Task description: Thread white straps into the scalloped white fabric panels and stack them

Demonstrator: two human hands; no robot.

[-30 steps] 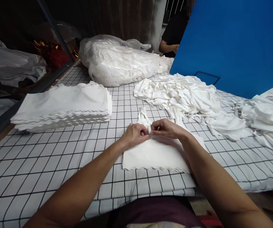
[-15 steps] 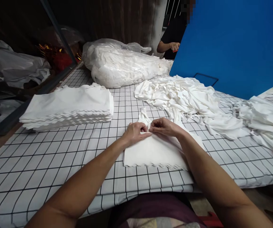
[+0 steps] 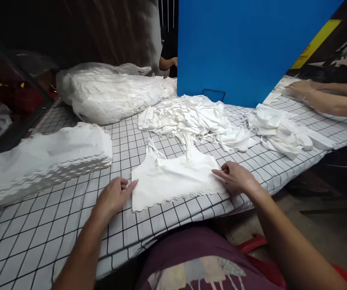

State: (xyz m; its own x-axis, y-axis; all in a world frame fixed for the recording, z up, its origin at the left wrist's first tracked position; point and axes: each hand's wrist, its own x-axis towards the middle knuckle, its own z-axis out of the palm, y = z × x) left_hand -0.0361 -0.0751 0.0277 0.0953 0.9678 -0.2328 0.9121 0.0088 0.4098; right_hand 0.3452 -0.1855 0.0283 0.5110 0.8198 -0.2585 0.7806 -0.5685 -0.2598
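A white strappy top (image 3: 176, 179) lies spread flat on the checked cloth in front of me, straps pointing away and scalloped hem towards me. My left hand (image 3: 113, 197) is beside its left edge, slightly blurred, with the thumb stretched out at the edge and apart from the curled fingers. At the right edge, my right hand (image 3: 235, 177) has its thumb over the fabric and its other fingers bent, closed on the top's side. A neat stack of white scalloped pieces (image 3: 49, 157) sits to the left.
Loose white garments (image 3: 188, 119) are heaped beyond the top, with another pile (image 3: 279, 129) to the right. A stuffed clear plastic bag (image 3: 109, 92) lies at the back left. A blue board (image 3: 227, 48) stands behind. Another person's arms (image 3: 327, 94) reach in at the right.
My hands have moved apart from the straps to the two sides of the top, which now lies spread out. The view has turned right, bringing another person's arms into sight.
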